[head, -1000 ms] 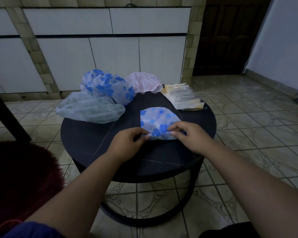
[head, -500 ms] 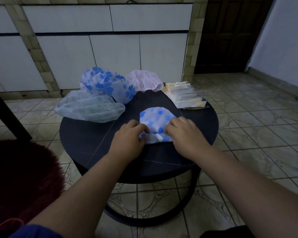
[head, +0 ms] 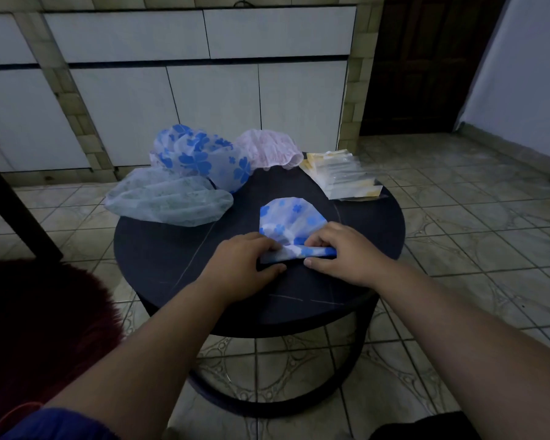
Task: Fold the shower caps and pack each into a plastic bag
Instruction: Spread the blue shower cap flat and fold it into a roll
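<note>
Hands [head: 299, 255] lower, cap's [head: 291, 222] edge now rolled

One head-worn wide-angle view looks forward and down, close over the round table [head: 159, 249], cabinets [head: 216, 100] far behind.

Caps [head: 185, 185] lie behind-left on table [head: 159, 249], bags [head: 343, 176] behind-right.

left hand [head: 246, 260]: fingers curled, pinching | right hand [head: 340, 252]: fingers curled, pinching | forearms converging
</note>
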